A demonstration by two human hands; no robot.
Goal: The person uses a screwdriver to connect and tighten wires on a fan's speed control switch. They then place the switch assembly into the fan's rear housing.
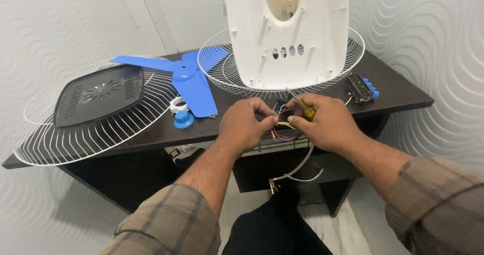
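At the front edge of the table [151, 134], the left hand [244, 124] is pinching the thin, limp coloured wires [283, 126] while the right hand [325, 121] is clenching a yellow-handled screwdriver [301, 105]; such fragile leads are probably best gripped by their insulation.

A dark brown table [398, 91] spans the view. At nine o'clock a white wire fan guard [75, 134] overhangs its edge, with a black vented panel [98, 93] lying in it. Toward eleven o'clock a blue fan blade [189, 81] rests flat, and just below it, near centre, sit a blue cap [184, 119] and a white ring [178, 104]. At two o'clock a small black switch block with blue buttons [362, 87] lies by a second wire guard [217, 66]. White wavy-patterned walls [50, 23] stand behind.
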